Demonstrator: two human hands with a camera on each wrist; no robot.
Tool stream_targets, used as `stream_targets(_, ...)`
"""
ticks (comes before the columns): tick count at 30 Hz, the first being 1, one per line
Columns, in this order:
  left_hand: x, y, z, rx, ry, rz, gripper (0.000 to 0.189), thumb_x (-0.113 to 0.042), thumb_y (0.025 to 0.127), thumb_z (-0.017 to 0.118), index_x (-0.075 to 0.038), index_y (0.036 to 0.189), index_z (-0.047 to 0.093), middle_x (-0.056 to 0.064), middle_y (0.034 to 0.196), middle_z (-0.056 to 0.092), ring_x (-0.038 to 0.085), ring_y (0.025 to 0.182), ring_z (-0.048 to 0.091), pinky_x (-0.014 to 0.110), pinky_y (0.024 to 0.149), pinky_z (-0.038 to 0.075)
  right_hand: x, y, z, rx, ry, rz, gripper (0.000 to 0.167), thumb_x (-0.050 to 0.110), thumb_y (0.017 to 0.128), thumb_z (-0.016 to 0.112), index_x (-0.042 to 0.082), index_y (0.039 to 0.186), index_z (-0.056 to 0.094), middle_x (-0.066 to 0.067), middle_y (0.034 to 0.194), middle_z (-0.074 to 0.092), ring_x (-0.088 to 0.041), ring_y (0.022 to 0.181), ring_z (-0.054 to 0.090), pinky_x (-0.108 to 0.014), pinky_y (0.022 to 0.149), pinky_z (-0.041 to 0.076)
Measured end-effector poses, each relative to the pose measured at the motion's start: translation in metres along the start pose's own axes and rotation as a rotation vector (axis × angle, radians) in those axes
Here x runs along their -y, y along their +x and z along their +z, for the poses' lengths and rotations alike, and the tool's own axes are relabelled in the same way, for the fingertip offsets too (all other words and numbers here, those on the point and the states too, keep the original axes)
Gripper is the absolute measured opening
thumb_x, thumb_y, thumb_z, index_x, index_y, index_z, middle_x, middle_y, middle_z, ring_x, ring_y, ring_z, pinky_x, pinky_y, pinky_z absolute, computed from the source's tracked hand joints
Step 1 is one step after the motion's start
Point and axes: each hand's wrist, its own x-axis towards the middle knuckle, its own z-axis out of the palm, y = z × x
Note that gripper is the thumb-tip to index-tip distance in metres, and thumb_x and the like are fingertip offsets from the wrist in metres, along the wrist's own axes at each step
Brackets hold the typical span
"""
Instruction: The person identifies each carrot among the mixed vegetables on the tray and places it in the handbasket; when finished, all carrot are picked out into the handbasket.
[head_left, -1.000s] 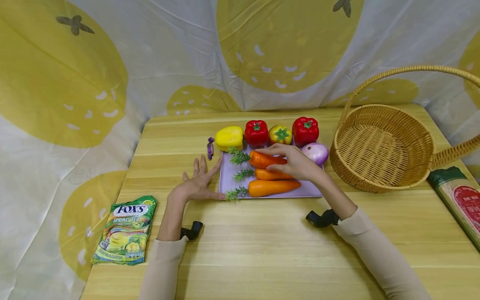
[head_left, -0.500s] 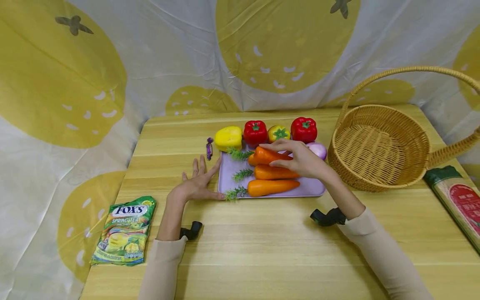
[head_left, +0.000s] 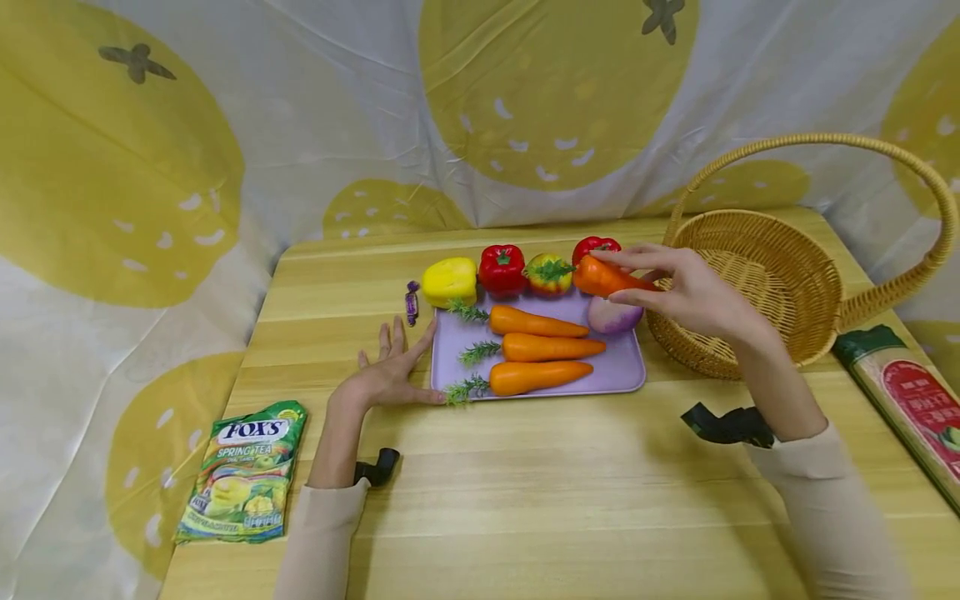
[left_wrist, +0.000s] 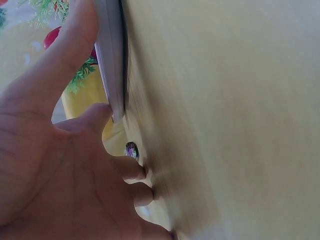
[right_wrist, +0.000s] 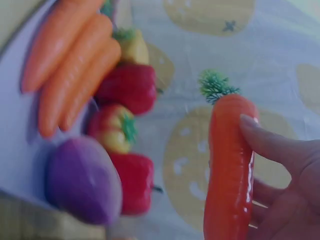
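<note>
In the head view my right hand point(head_left: 701, 292) pinches an orange carrot point(head_left: 603, 279) between thumb and fingers, raised above the tray's back right, near the basket. Its green leafy top points left; in the right wrist view this carrot point(right_wrist: 230, 165) stands upright. Three more carrots point(head_left: 551, 347) lie side by side on the lilac tray point(head_left: 626, 371). My left hand point(head_left: 386, 375) spreads its fingers at the tray's left side, with the thumb and index finger at its edge. In the left wrist view, the fingertips of the left hand point(left_wrist: 75, 165) reach the tabletop.
A yellow pepper point(head_left: 450, 282), red peppers point(head_left: 502, 271), a yellow-red fruit point(head_left: 549, 283) and a round purple vegetable point(head_left: 615, 317) line the tray's back and right. A wicker basket point(head_left: 817, 275) stands right, beside a long packet point(head_left: 903, 400). Candy bag point(head_left: 243, 475) and wrapped candy point(head_left: 412, 303) lie left.
My right hand has lifted a carrot from the back of the tray and carried it right, toward the basket. The left hand has stayed at the tray's left edge.
</note>
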Motion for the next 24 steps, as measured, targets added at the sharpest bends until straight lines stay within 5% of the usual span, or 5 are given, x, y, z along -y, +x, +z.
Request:
stream_targets(7,0.0,-0.001,0.0,-0.003,0.003,-0.004,0.119,-0.057,0.086,0.079,-0.033,0.166,-0.006,0.024,0.164,-0.037,0.047,0.153,-0.032,0.083,0.113,-0.015,-0.025,-0.012,-0.057,-0.039,-0.08,0.067,0.049,0.01,0.091,0.079,0.018,0.138,0.068,-0.011,0.133,0.067,-0.015,0.088,0.056,-0.024,0.057,0.045)
stream_targets(14,0.001,-0.002,0.001,-0.008,0.006,0.0,0.119,-0.058,0.086,0.078,-0.033,0.166,-0.006,0.024,0.164,-0.037,0.047,0.153,-0.032,0.083,0.113,-0.014,-0.054,-0.012,-0.102,0.012,-0.07,0.217,0.047,0.017,0.097,0.074,0.018,0.143,0.064,0.028,0.109,0.067,-0.01,0.046,0.037,-0.029,0.043,0.038)
stream_targets(18,0.001,-0.002,0.001,-0.01,0.011,0.0,0.119,-0.058,0.086,0.078,-0.033,0.166,-0.006,0.024,0.164,-0.037,0.047,0.153,-0.031,0.083,0.113,-0.014,-0.069,-0.007,-0.113,0.036,-0.034,0.288,0.049,0.018,0.097,0.074,0.02,0.144,0.063,0.03,0.107,0.068,-0.011,0.054,0.044,-0.029,0.047,0.041)
stream_targets(24,0.0,-0.001,0.0,-0.011,0.011,0.004,0.119,-0.058,0.086,0.078,-0.033,0.167,-0.006,0.024,0.164,-0.037,0.047,0.153,-0.031,0.084,0.113,-0.014,-0.097,-0.001,-0.127,0.084,-0.037,0.375,0.053,0.024,0.096,0.076,0.026,0.147,0.06,0.037,0.114,0.063,0.008,0.093,0.055,-0.016,0.071,0.048)
